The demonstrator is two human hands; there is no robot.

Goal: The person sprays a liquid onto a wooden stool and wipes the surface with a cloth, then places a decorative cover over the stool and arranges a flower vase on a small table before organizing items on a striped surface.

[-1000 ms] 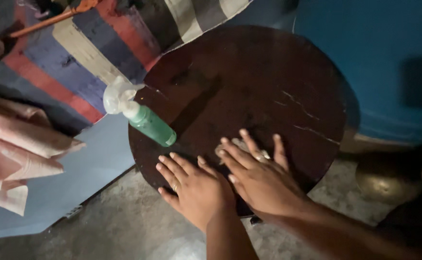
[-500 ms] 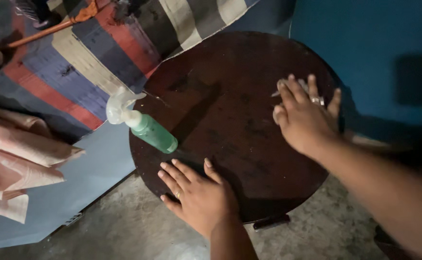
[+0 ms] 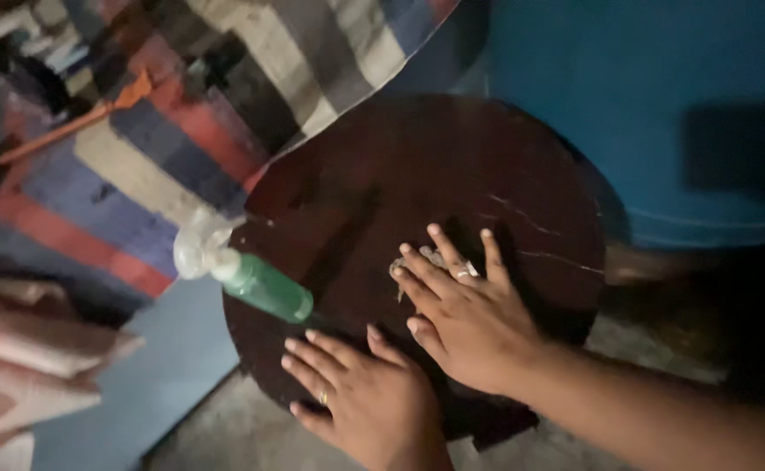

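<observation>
A round dark wooden table (image 3: 452, 166) fills the middle of the view, its top scratched with pale lines. My left hand (image 3: 361, 397) lies flat on the table's near edge, fingers spread, a ring on one finger. My right hand (image 3: 461, 314) rests flat on the tabletop just beyond it, fingers apart, also wearing a ring. A small pale scrap (image 3: 400, 266) shows under its fingertips; what it is I cannot tell. A green spray bottle (image 3: 256, 281) with a white trigger head lies on the table's left edge, a short way left of both hands.
A striped cloth (image 3: 182, 131) in red, blue, beige and black hangs over the table's far left. A large blue drum (image 3: 662, 105) stands at the right. Folded pinkish cloths (image 3: 25, 349) lie at the left on a pale blue sheet (image 3: 156, 384). An orange stick (image 3: 77, 122) lies far left.
My right hand went out to the table's far right side and has come back to the middle, next to my left hand. The left hand and the bottle stayed put.
</observation>
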